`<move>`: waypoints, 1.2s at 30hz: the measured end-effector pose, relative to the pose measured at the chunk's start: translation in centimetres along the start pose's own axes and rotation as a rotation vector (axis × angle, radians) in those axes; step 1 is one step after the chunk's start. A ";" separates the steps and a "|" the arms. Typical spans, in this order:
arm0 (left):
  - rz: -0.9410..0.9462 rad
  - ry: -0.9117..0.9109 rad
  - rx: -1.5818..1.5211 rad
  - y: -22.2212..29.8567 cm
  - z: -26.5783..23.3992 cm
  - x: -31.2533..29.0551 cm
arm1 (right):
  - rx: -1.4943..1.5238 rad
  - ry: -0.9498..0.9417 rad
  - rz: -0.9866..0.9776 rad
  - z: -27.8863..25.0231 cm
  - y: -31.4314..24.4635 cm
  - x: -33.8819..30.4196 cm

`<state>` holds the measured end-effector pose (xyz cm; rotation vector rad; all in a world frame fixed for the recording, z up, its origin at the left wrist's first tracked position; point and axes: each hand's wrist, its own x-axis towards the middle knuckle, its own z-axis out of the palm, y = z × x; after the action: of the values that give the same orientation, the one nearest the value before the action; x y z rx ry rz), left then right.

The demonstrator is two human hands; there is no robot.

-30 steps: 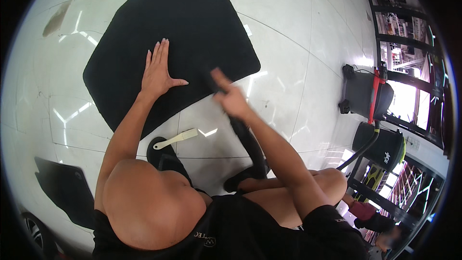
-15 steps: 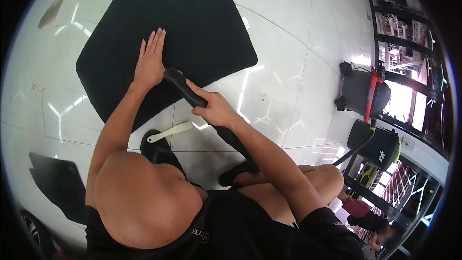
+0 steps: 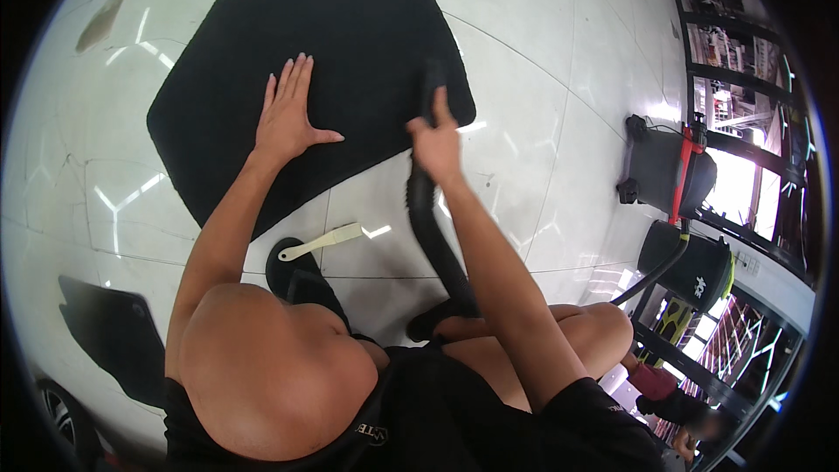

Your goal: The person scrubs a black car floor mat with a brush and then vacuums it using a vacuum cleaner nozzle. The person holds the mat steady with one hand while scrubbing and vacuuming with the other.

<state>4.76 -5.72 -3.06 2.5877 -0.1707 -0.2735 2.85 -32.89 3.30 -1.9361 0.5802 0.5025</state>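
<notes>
One black mat [image 3: 367,22] lies on the pale tiled floor [image 3: 516,149], upper centre of the frame. The left hand [image 3: 284,122] rests palm-down on it, fingers extended, thumb spread. The right hand [image 3: 436,147], right of centre, grips a black hose [image 3: 424,214]; its blurred end overlaps the mat, contact undetermined. A cream-coloured brush [image 3: 319,243] lies below the mat.

The mat [image 3: 367,26] is plain, solid black, and the hose [image 3: 431,223] is black too. Cream colours the brush [image 3: 321,241]. The floor [image 3: 533,114] is pale grey-white, crossed by thin dark lines, with a brownish stain [image 3: 103,17]. The shirt [image 3: 489,428] is black with a small whitish print; the pole [image 3: 686,170] is red.
</notes>
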 end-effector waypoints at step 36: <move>0.001 0.045 0.047 -0.2 1.0 0.0 | -0.312 -0.133 -0.193 -4.4 2.5 -2.7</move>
<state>4.56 -6.11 -4.02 2.6373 -0.1643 -0.2133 -0.45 -37.38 4.87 -2.2055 0.2358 0.6208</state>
